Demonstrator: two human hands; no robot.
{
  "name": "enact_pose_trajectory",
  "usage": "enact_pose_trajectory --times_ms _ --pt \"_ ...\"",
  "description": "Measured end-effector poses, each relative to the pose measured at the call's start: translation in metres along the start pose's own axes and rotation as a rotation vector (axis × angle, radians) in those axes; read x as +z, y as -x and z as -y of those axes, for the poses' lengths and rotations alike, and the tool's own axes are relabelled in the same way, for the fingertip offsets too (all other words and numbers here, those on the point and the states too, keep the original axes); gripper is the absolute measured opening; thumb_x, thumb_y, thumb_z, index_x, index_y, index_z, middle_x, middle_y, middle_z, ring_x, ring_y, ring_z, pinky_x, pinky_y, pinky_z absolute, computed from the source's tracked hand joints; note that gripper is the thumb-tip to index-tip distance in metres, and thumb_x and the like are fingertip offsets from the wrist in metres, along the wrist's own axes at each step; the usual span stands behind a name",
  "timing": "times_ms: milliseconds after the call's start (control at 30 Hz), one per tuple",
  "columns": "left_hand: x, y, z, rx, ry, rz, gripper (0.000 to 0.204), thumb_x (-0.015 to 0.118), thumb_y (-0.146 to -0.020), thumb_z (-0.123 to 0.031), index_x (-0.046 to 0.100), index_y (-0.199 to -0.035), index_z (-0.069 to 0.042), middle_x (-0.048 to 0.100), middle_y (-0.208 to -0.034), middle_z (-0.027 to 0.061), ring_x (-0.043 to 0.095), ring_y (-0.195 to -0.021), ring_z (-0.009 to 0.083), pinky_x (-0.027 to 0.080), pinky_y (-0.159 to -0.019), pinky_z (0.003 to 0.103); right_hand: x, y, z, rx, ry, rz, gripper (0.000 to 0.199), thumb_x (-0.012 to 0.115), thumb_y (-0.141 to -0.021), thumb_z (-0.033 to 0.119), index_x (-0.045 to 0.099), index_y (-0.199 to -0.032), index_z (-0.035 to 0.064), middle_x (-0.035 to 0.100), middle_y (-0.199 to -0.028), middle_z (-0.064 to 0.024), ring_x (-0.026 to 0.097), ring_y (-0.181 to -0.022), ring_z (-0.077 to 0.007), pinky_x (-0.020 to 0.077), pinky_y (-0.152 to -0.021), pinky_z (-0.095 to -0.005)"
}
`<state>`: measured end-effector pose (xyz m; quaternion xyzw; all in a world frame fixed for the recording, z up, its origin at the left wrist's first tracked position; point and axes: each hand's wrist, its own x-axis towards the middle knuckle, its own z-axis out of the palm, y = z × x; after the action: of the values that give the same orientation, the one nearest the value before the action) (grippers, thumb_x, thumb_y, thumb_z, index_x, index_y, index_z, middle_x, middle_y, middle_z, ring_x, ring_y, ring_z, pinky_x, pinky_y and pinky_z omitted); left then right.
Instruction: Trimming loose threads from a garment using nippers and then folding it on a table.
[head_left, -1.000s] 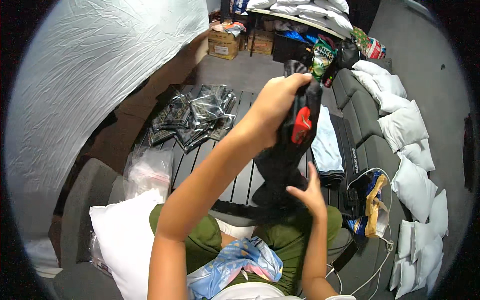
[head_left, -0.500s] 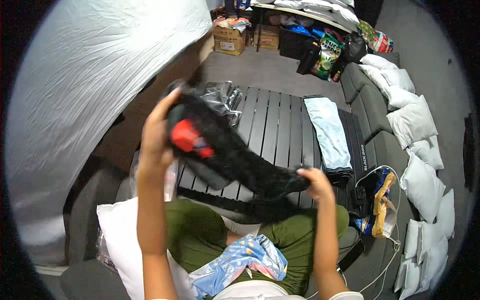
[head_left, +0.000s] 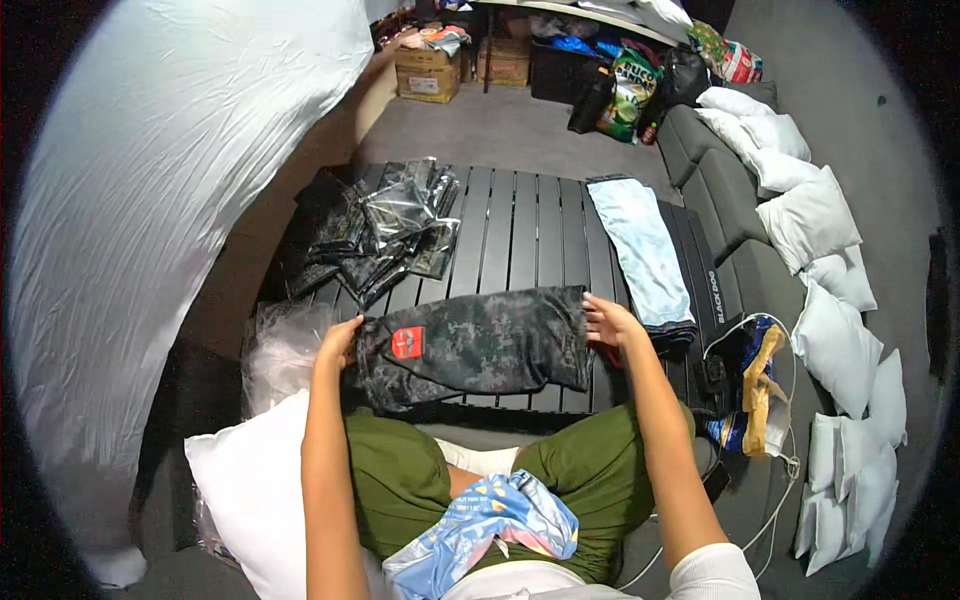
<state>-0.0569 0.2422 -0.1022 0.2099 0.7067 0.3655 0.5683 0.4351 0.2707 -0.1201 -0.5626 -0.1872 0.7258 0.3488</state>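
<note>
Cloth [head_left: 490,345], mottled and oblong, bears a red patch [head_left: 408,343].

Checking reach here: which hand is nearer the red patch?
Left. The left hand is at the left end of the dark cloth, just left of the red patch; the right hand is at the right end, farther away.

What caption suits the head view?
Left hand and right hand at opposite ends of dark cloth with a red patch.
</note>
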Motion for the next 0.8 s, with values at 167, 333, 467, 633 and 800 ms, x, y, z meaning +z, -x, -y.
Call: enact_pose_trajectory --times_ms 167,333,467,633,800 --pt "-0.016 -0.007 -0.001 0.063 -0.172 0.010 0.028 0.064 -0.073 -0.038 0.060 -0.075 -0.010 0.045 -0.057 -0.0032 0.044 -0.050 0.0125 0.037 -0.046 0.028 0.024 -0.006 0.004 -0.060 0.169 0.038 0.025 0.069 -0.071 0.026 0.054 -0.079 0.0082 0.047 -0.065 0.0010 0.046 -0.055 -0.0143 0.0419 -0.053 -0.0312" --pt "-0.004 -0.003 -0.004 0.040 -0.301 0.039 0.027 0.064 -0.073 -0.036 0.061 -0.074 -0.009 0.056 -0.066 0.0006 0.048 -0.055 0.0129 0.037 -0.049 0.030 0.027 -0.011 0.004 -0.067 0.216 -0.032 0.025 0.067 -0.072 0.019 0.046 -0.059 0.0149 0.040 -0.053 0.0058 0.041 -0.049 -0.0103 0.0376 -0.053 -0.0276" --pt "-0.012 -0.011 -0.002 0.055 -0.083 0.050 0.034 0.065 -0.073 -0.035 0.060 -0.081 -0.002 0.057 -0.071 0.0065 0.045 -0.053 0.0154 0.037 -0.051 0.033 0.028 -0.003 0.015 -0.145 0.242 -0.161 0.016 0.068 -0.070 0.016 0.055 -0.068 0.0074 0.050 -0.060 -0.0006 0.046 -0.051 -0.0125 0.0426 -0.053 -0.0304" --pt "-0.025 -0.012 -0.005 0.038 0.061 0.126 0.026 0.062 -0.076 -0.032 0.059 -0.080 -0.006 0.058 -0.071 0.0039 0.050 -0.056 0.0146 0.041 -0.052 0.032 0.014 -0.007 0.019 -0.276 0.074 -0.046 0.017 0.064 -0.075 0.020 0.058 -0.076 0.0033 0.058 -0.069 -0.0045 0.053 -0.060 -0.0165 0.0434 -0.060 -0.0324" --pt "-0.039 0.023 -0.023 0.040 0.288 0.293 0.017 0.059 -0.078 -0.028 0.056 -0.077 -0.011 0.060 -0.074 0.0017 0.054 -0.059 0.0158 0.044 -0.055 0.029 0.001 0.015 0.037 -0.414 0.002 -0.096 0.023 0.060 -0.079 0.024 0.057 -0.084 0.0014 0.060 -0.075 -0.0051 0.056 -0.065 -0.0163 0.0441 -0.061 -0.0313"
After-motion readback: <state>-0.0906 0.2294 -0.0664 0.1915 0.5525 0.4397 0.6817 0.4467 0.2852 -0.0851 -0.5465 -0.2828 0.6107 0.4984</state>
